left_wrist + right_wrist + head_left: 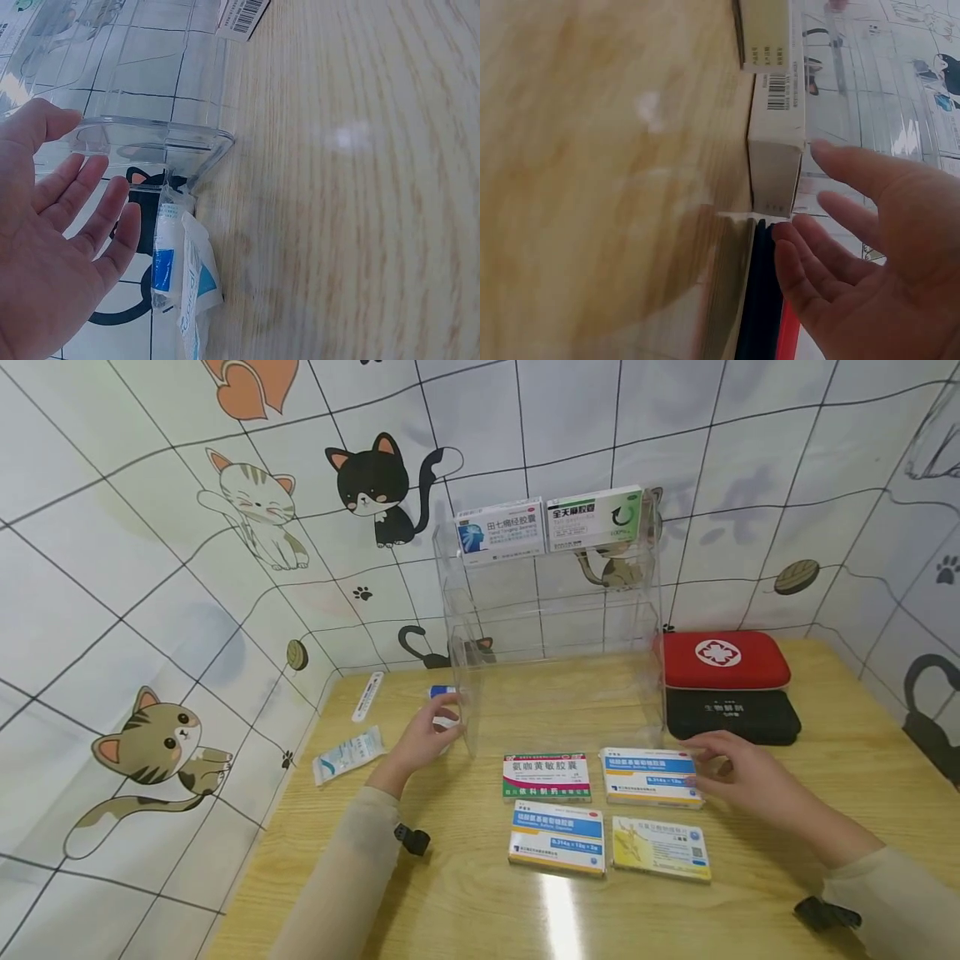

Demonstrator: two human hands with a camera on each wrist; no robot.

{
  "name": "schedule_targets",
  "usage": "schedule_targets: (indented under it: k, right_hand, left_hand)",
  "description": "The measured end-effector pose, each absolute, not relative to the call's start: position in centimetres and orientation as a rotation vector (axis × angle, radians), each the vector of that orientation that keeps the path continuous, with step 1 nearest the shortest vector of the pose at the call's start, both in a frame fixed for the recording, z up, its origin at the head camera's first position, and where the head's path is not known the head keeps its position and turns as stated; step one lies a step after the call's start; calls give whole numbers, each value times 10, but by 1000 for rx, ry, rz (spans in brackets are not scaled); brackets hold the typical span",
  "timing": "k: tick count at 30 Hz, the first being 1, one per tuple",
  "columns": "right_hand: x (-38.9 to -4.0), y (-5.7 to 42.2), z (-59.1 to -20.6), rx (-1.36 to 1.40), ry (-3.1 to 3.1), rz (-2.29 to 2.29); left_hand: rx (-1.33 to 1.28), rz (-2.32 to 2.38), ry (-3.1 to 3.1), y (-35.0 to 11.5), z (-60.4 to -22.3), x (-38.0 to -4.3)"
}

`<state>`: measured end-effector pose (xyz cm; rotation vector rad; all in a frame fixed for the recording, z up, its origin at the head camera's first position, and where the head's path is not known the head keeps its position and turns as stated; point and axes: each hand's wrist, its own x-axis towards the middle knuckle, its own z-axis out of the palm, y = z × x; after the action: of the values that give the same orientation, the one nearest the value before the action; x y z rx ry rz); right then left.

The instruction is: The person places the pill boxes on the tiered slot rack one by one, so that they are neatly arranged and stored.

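Note:
My left hand [426,739] is at the left side panel of a transparent display rack [472,693]. In the left wrist view its thumb lies by the panel's edge, the other fingers loosely bent; contact is hard to tell. At the right end of a blue-and-white capsule box [651,777] is my right hand [738,777], fingers apart and not curled round the box, thumb close to its corner. Left of that box lies a green-and-red capsule box [547,777]. Nearer me are another blue-and-white box [557,837] and a yellow-and-white box [660,847].
Two medicine boxes, one white and blue [501,532], one green and white [594,520], stand on the rack's top. At right a red first-aid case [726,660] lies behind a black case [733,717]. A wrapped packet [348,755] and a white strip [367,697] lie left.

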<state>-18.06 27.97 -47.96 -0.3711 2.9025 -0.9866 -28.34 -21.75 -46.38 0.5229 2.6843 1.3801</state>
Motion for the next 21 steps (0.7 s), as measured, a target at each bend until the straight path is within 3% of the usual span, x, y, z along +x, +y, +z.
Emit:
schedule_targets:
  k: [11,21]
  right_hand:
    - [-187,287,-489,-439,2812,-1007]
    - [-181,284,-477,-271,2862,-1100]
  left_hand:
    - [512,1347,2703,-218,-464,-283]
    - [502,1351,2690,-218,-462,-284]
